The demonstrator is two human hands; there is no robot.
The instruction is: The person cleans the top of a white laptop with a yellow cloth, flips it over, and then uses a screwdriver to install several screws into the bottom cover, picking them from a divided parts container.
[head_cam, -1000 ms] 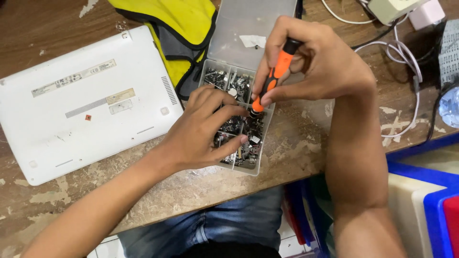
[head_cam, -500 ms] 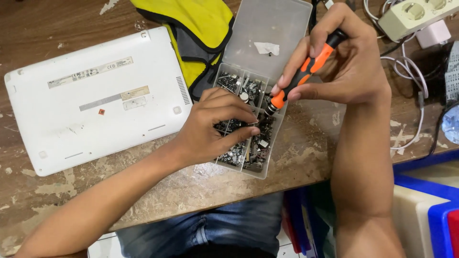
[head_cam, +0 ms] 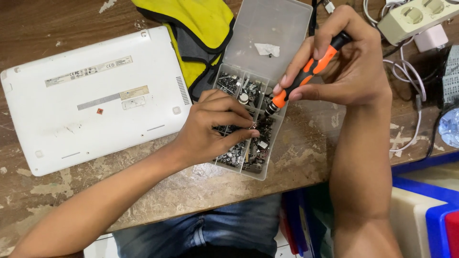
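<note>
Screws and other small metal parts fill the compartments of the clear plastic organiser box, which lies open on the worn wooden tabletop with its lid folded back. The left hand rests over the middle compartments, thumb and forefinger pressed together on something tiny at their tips (too small to tell whether it is a screw). The right hand is wrapped around the orange-and-black screwdriver, whose tip hangs just above the box, close to the left fingertips. Judging by this, the work is at the stage of picking or seating a small fastener on the driver. The white laptop lies bottom-up to the left, well apart from both hands, its base cover in place and nobody touching it. A yellow cloth lies beside the box, and a power strip sits at the top right.
</note>
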